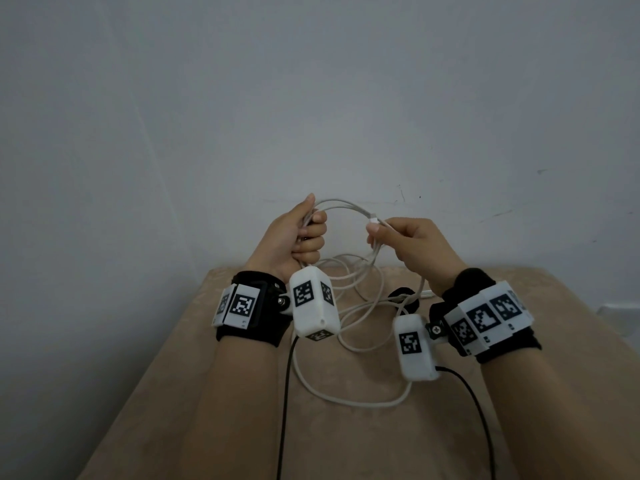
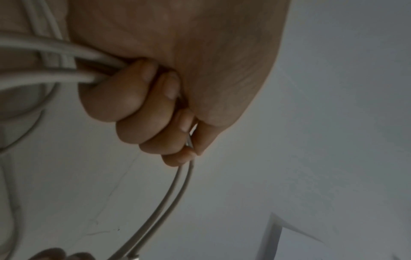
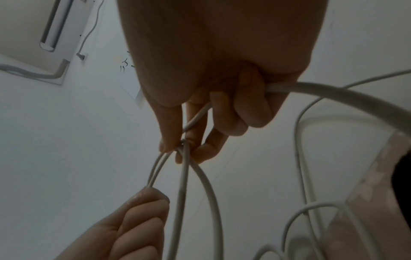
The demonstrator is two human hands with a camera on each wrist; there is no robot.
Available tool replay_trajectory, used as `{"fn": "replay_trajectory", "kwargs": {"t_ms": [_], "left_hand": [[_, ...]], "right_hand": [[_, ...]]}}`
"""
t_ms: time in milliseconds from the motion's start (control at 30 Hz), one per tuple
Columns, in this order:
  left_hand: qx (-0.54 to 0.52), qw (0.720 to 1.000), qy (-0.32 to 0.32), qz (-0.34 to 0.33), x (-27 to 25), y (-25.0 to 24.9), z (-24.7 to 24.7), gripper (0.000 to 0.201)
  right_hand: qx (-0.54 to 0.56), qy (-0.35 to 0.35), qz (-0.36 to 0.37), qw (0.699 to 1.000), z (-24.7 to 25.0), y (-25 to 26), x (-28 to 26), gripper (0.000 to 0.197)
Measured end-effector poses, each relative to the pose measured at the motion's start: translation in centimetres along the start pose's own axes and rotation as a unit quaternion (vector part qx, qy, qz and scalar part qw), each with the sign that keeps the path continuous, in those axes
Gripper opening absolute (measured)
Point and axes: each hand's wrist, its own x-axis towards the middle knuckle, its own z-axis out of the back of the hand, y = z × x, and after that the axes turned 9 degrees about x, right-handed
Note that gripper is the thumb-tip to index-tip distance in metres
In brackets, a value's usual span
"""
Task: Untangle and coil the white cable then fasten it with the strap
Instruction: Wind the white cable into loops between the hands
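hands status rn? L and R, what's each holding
Left hand: closed, fist gripping several strands of the white cable.
Right hand: closed, thumb and fingers pinching the same cable beside its plug end.

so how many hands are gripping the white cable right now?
2. The left hand grips bundled loops of the white cable; the right hand pinches strands opposite, near a connector. Remaining cable lies loose on the table.

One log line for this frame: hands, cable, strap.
left hand: grips coil loops | right hand: pinches white cable | strap: on table, unused | phase: coiling, slack remains
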Motion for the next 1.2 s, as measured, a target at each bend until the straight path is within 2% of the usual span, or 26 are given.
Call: {"fn": "replay_trajectory", "kwargs": {"t_ms": [233, 533, 667, 833, 1200], "left_hand": [[-0.07, 0.996, 0.046, -0.028, -0.1, 0.1, -0.2, 0.038], [0.046, 0.998, -0.007, -0.044, 0.0, 0.4, -0.6, 0.036], [0.072, 0.997, -0.013, -0.038, 0.0, 0.5, -0.6, 0.037], [0.087, 0.995, -0.023, -0.039, 0.1, 0.6, -0.8, 0.037], [-0.008, 0.995, -0.064, -0.077, 0.4, 0.5, -0.5, 0.035]], "right_hand": [[0.031, -0.007, -0.007, 0.999, 0.2, 0.3, 0.2, 0.031], [0.05, -0.043, -0.005, 0.998, 0.4, -0.4, 0.6, 0.034], [0.06, -0.056, -0.003, 0.997, 0.4, -0.5, 0.6, 0.04], [0.084, -0.087, -0.002, 0.993, 0.2, -0.7, 0.7, 0.037], [0.086, -0.018, -0.027, 0.996, 0.6, -0.7, 0.7, 0.035]]}}
